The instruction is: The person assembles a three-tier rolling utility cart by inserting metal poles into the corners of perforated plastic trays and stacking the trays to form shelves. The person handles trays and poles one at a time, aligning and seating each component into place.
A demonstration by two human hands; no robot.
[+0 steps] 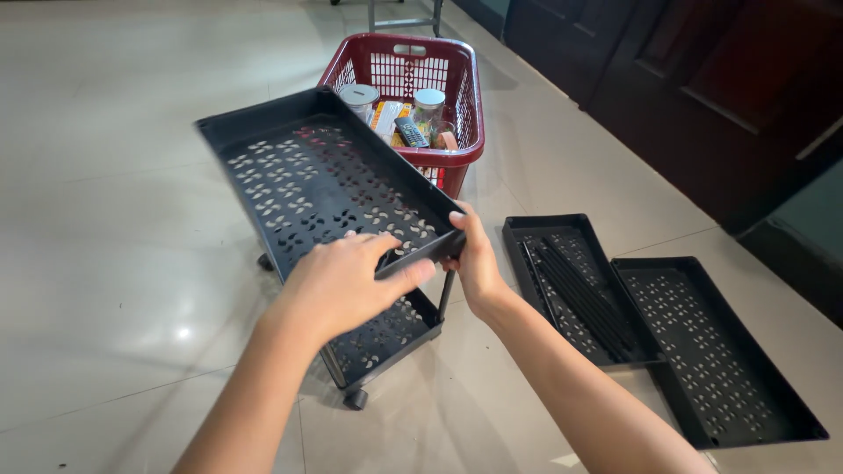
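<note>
Both hands grip a black perforated tray point(316, 180), tilted above a lower tray point(386, 333) on a wheeled frame. The left hand point(338, 285) clasps its near rim; the right hand point(474, 259) closes on the near corner. 2 more trays point(720, 351) lie on the floor to the right, with a red basket point(457, 96) behind.

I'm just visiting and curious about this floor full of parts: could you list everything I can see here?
upper tray: one, black, perforated, held tilted above the wheeled frame.
lower tray: one, black, on castors beneath it.
spare trays: two, black, on the floor at right.
rods: several, black, lying in the nearer spare tray.
basket: one, red, behind, holding jars and small items.
floor: pale tiles.
left hand: on the upper tray's near edge.
right hand: gripping its near corner.
</note>
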